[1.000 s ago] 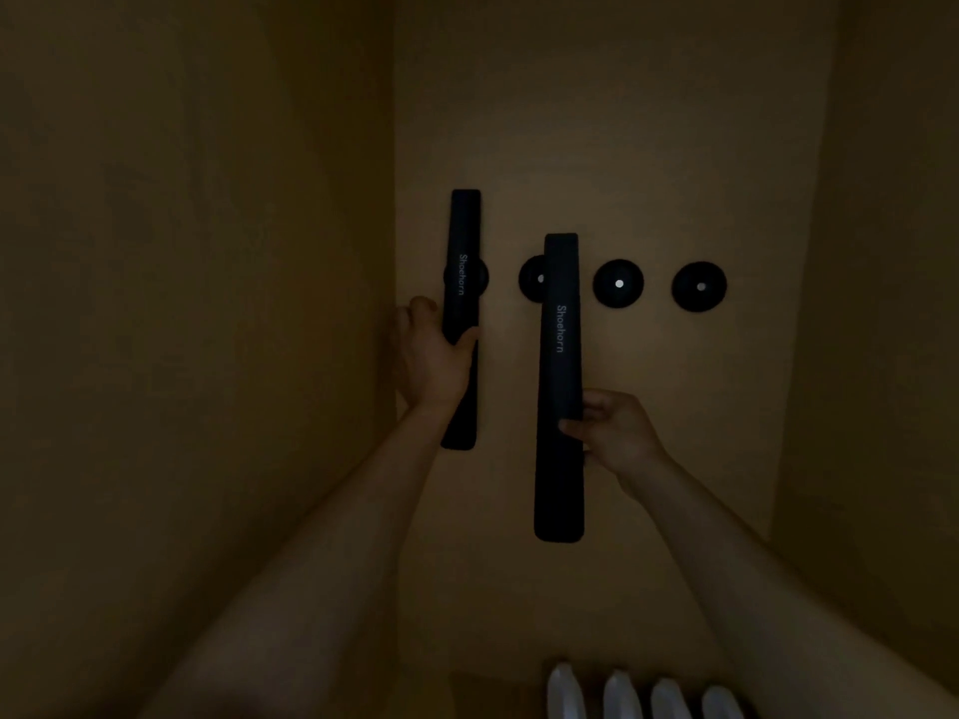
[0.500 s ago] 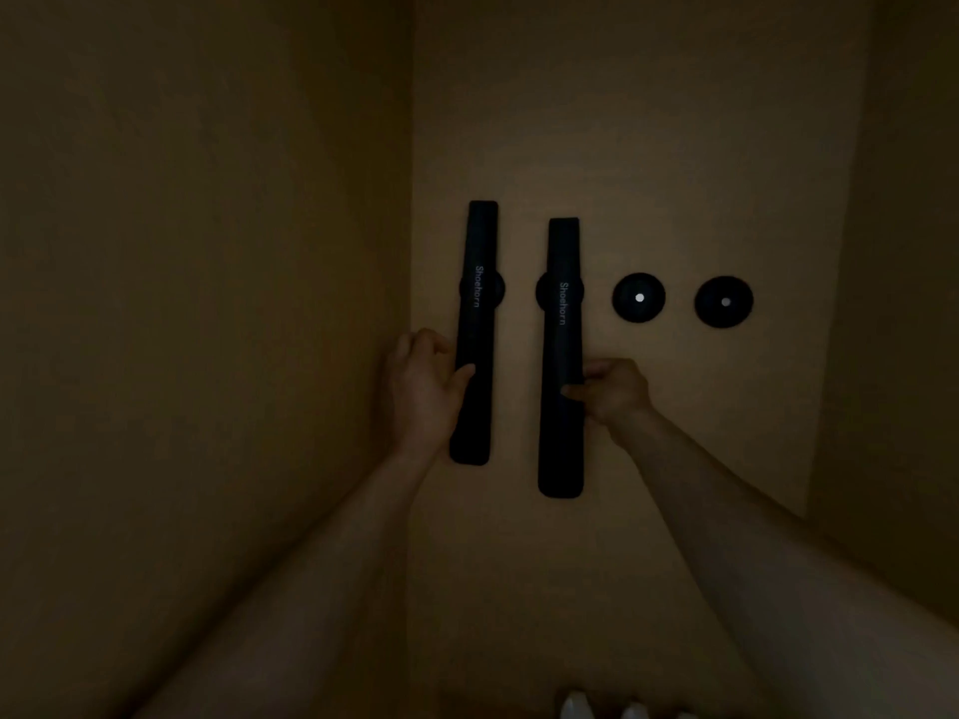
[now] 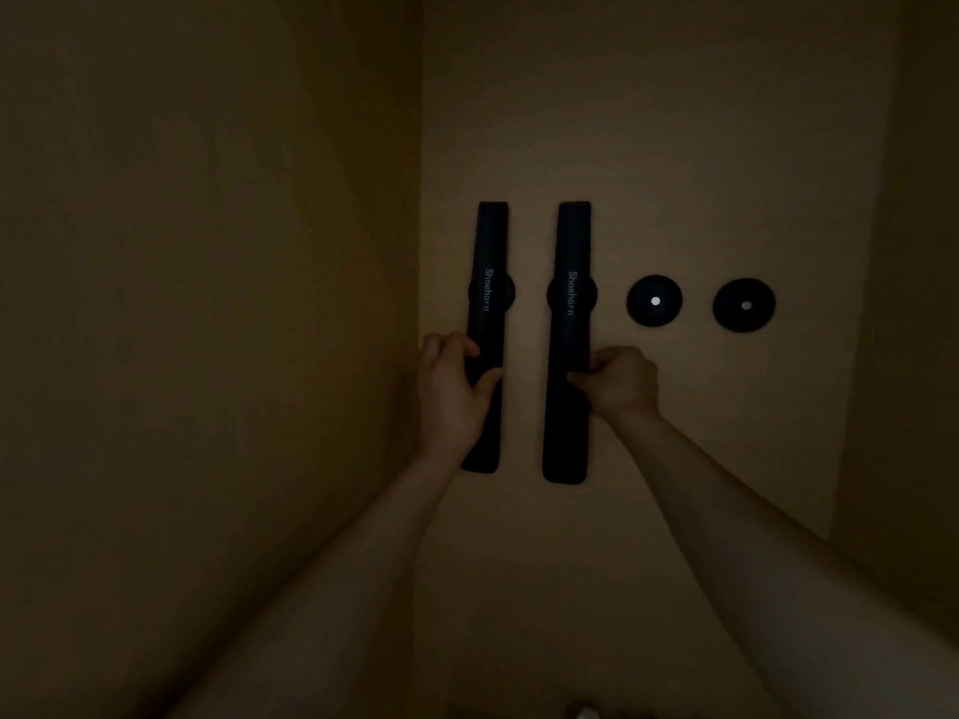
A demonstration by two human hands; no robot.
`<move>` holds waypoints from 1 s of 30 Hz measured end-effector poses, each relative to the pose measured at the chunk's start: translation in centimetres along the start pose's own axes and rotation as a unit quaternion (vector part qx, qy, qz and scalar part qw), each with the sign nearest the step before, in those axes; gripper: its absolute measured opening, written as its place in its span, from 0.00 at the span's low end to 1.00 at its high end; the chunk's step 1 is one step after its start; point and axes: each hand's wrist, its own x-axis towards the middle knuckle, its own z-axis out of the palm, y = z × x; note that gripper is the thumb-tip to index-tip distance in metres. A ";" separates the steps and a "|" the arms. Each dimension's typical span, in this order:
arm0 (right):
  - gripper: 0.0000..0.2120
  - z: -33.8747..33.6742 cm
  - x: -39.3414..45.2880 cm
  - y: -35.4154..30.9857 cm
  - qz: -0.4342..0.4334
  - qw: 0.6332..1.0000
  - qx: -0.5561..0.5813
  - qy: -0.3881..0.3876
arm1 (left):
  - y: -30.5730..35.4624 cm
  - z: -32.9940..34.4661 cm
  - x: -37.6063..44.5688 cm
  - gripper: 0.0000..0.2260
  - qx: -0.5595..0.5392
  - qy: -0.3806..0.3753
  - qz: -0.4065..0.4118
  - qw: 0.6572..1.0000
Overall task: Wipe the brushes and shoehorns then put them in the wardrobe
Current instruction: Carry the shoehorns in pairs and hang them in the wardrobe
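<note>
Dim wardrobe interior, head view. Landmark for all positions: the vertical inner corner of the wardrobe, where the left side panel meets the tan back panel.

Nearest: two bare forearms reach up toward the back panel. Left hand sits just right of the corner, thumb across the front of the first long flat black shoehorn, fingers curled round its left edge, so it grips the lower half. Right hand, further right of the corner, pinches the right edge of the second long flat black shoehorn between thumb and curled fingers, again on the lower half.

Both shoehorns stand upright and parallel, apart from each other, each over a round black wall mount on the back panel. Whether they are fully seated I cannot tell.

Handling, as judged: stiff, slim, light bars; smooth matte faces, likely a bit slippery, so an edge-to-edge grip below the middle suits. Not fragile.

Count: shoehorns, 2, both printed "Shoehorn". Round black mounts with a pale centre dot standing bare, 2: one right of the second shoehorn, one farthest from the corner. Mounts behind shoehorns, 2, partly hidden. Brushes in view: 0.
</note>
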 end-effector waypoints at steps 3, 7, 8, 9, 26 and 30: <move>0.07 -0.4 0.0 0.2 -0.006 0.999 -0.039 0.007 | 0.1 0.2 0.3 0.13 0.002 -0.005 -0.016 1.000; 0.05 -0.7 0.1 0.4 0.000 0.999 -0.037 0.009 | -0.6 0.4 0.6 0.12 -0.012 -0.011 -0.066 0.998; 0.05 -0.8 0.2 0.5 0.004 1.000 -0.029 0.008 | -0.8 0.5 0.8 0.12 -0.014 -0.019 -0.083 0.996; 0.06 -0.8 0.2 0.5 0.007 1.000 -0.022 0.007 | -1.1 0.5 1.1 0.12 -0.016 -0.029 -0.102 0.994; 0.08 -0.5 0.6 0.7 0.014 1.000 -0.017 0.013 | -3.2 1.8 2.2 0.12 -0.083 -0.117 -0.213 0.966; 0.07 -0.6 0.6 0.7 0.018 1.000 -0.014 0.011 | -3.2 2.0 2.0 0.10 -0.087 -0.113 -0.213 0.967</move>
